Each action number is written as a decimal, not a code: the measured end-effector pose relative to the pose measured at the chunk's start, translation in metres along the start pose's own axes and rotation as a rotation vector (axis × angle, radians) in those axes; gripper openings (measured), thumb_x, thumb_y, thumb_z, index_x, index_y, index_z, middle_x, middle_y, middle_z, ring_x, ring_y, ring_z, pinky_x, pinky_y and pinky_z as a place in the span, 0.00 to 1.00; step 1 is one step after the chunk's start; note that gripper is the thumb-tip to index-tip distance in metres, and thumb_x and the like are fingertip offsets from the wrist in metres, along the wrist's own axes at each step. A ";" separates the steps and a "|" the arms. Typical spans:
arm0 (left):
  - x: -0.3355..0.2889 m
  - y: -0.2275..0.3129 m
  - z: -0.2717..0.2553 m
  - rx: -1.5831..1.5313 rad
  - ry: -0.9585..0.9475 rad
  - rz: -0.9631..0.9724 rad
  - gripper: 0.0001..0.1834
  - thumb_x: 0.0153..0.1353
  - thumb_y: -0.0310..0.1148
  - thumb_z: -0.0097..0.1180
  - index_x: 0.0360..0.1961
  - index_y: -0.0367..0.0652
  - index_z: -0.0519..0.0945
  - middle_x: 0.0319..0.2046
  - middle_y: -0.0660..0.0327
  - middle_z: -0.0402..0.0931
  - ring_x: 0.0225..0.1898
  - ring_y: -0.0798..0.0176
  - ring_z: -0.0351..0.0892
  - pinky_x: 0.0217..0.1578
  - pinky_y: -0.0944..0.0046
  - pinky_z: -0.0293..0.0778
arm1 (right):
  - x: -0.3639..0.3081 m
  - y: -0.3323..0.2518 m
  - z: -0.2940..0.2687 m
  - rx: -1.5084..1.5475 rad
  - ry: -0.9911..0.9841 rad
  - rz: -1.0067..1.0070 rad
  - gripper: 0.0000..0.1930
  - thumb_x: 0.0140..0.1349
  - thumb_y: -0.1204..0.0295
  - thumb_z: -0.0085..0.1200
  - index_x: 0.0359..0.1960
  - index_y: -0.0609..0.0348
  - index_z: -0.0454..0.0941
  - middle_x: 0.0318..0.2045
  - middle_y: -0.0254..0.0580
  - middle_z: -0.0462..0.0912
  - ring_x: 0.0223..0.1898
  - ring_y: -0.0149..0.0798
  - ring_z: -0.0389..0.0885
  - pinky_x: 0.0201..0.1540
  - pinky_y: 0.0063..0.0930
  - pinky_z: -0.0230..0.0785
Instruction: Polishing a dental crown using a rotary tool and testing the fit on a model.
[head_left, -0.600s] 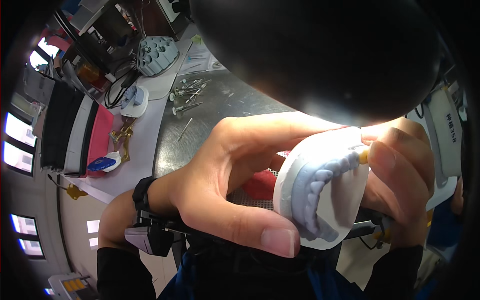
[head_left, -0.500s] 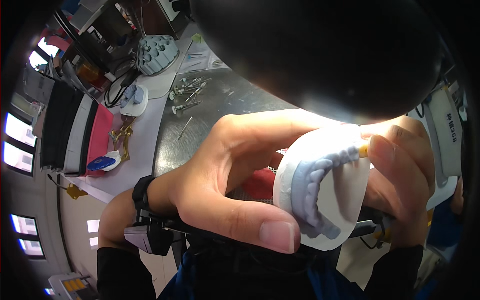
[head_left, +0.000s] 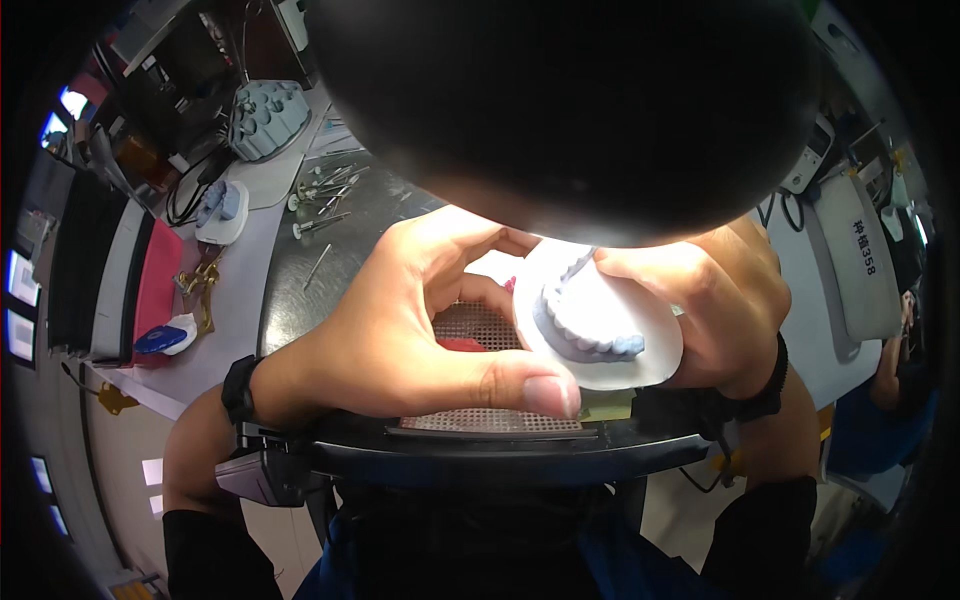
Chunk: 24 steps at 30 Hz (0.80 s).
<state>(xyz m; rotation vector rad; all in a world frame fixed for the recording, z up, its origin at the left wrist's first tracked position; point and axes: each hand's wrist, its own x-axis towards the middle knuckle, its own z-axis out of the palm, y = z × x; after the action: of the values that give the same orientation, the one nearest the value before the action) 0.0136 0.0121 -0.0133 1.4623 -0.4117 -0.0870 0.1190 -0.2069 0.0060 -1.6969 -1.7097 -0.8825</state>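
Note:
A dental model, a bluish-grey arch of teeth on a white plaster base, is held between my two hands under a bright light. My left hand grips its left side, the thumb along the near left edge and the fingers curled behind. On the other side, my right hand clasps the base; its thumb presses at the far end of the tooth row, and the other fingers are mostly hidden beneath. Glare washes out the far teeth. Below the hands, a perforated metal grid has something red on it.
A large black lamp head hangs low over my hands. Several metal instruments lie on the steel bench top, beside a grey-green holder. Another dental model and a brass-coloured articulator stand left; a white box lies right.
The model has moved down, farther from my eyes, and turned, its arch now tilted differently. My right thumb has shifted onto the tooth row; the yellow piece seen earlier no longer shows.

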 end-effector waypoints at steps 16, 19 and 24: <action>-0.003 -0.007 -0.004 0.278 0.183 0.137 0.18 0.59 0.22 0.72 0.51 0.35 0.83 0.48 0.54 0.85 0.50 0.61 0.85 0.51 0.59 0.81 | -0.017 0.019 0.018 0.332 -0.049 0.248 0.24 0.41 0.76 0.72 0.45 0.63 0.86 0.40 0.46 0.89 0.39 0.44 0.90 0.43 0.31 0.81; -0.003 -0.010 -0.004 0.271 0.198 0.148 0.18 0.59 0.21 0.71 0.51 0.35 0.83 0.48 0.54 0.85 0.50 0.61 0.85 0.50 0.59 0.82 | -0.021 0.018 0.020 0.291 -0.042 0.255 0.24 0.39 0.76 0.72 0.44 0.63 0.87 0.39 0.46 0.89 0.38 0.44 0.90 0.42 0.31 0.81; -0.005 -0.009 -0.005 0.286 0.189 0.160 0.20 0.59 0.21 0.71 0.52 0.34 0.82 0.49 0.53 0.85 0.51 0.60 0.85 0.50 0.60 0.82 | -0.015 0.016 0.010 0.166 -0.068 0.183 0.25 0.37 0.76 0.72 0.44 0.64 0.87 0.39 0.46 0.89 0.37 0.44 0.89 0.41 0.32 0.80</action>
<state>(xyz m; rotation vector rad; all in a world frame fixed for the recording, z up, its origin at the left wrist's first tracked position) 0.0124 0.0168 -0.0228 1.6951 -0.3957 0.2458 0.1365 -0.2088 -0.0108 -1.7546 -1.5928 -0.5892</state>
